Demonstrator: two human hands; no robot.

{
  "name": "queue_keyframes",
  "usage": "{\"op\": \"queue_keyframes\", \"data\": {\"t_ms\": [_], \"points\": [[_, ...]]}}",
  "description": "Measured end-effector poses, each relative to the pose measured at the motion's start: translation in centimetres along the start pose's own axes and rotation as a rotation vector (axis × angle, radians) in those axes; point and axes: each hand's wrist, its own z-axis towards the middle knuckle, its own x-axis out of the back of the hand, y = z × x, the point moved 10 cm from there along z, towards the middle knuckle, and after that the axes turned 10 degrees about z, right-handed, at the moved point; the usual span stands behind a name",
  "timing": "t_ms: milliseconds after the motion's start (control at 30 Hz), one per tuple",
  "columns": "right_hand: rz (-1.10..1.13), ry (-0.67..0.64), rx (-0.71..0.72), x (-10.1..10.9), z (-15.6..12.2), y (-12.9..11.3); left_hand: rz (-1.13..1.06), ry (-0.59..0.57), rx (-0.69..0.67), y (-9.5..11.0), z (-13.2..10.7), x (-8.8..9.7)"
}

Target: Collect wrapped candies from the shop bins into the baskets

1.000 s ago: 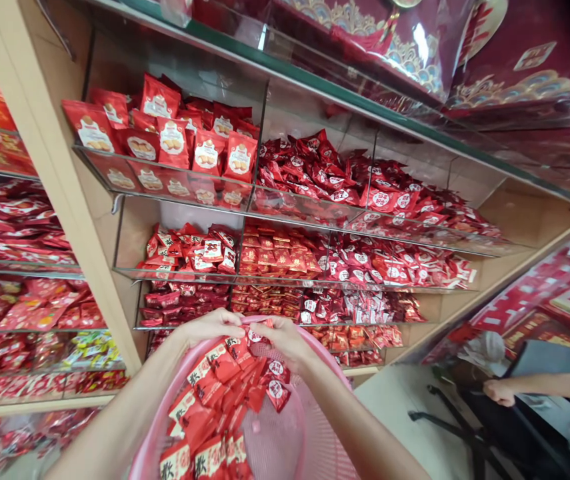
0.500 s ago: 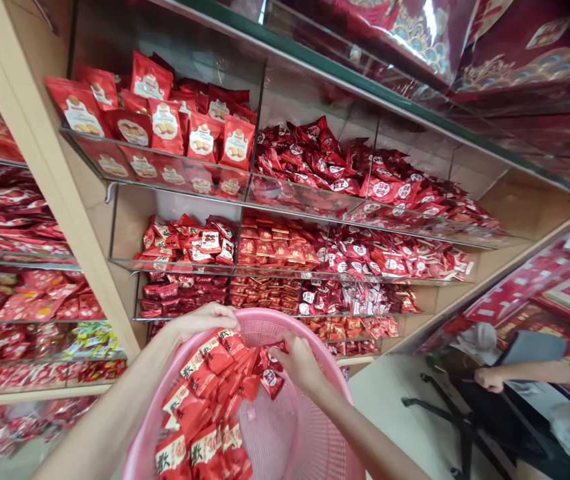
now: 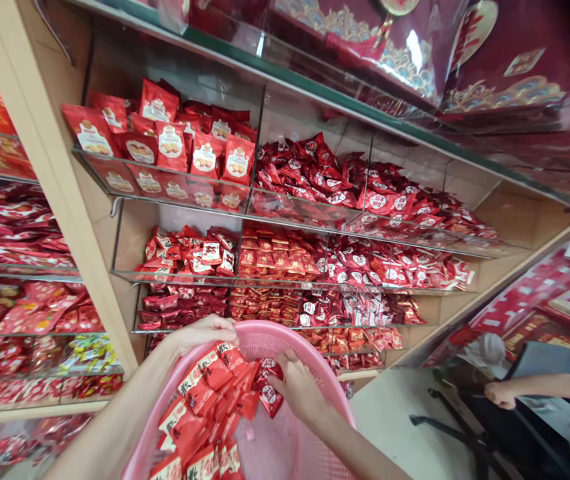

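A pink plastic basket (image 3: 337,393) stands below the shelves, tilted so that I see into it. My left hand (image 3: 209,333) is closed over its far left rim. Red snack packets with cream labels (image 3: 199,393) lie in rows along the basket's left side. Right of them is a small cluster of dark red packets (image 3: 271,399) with round white print. My right hand (image 3: 302,387) reaches into the basket with bent fingers, thumb and fingertips at these dark red packets. The fingertips are partly hidden there. Part of the basket's pink floor shows at the bottom middle.
Glass-fronted shelves (image 3: 285,207) hold many red packets in divided compartments. A wooden post (image 3: 39,167) separates another packed shelf unit at left. Large dark red bags (image 3: 505,73) sit on top. At right, another person's hand (image 3: 502,395) is near a black office chair (image 3: 445,423).
My view has tilted up slightly, so the shelves and basket appear lower. My right hand has shifted a little beside the dark red packets. My left hand keeps its hold on the rim.
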Motion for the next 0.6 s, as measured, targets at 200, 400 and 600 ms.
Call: {"op": "queue_keyframes", "data": {"t_ms": [200,400,600], "points": [[0.041,0.162,0.192,7.6,1.0,-4.6,-0.018,0.013,-0.031,0.0,-0.1,0.1],[0.007,0.569,0.525,24.7,0.7,-14.3,-0.107,0.028,-0.03,-0.1,-0.2,0.3],[-0.264,0.778,0.552,34.6,6.3,-20.6,-0.157,0.048,-0.024,-0.3,-0.3,0.4]]}}
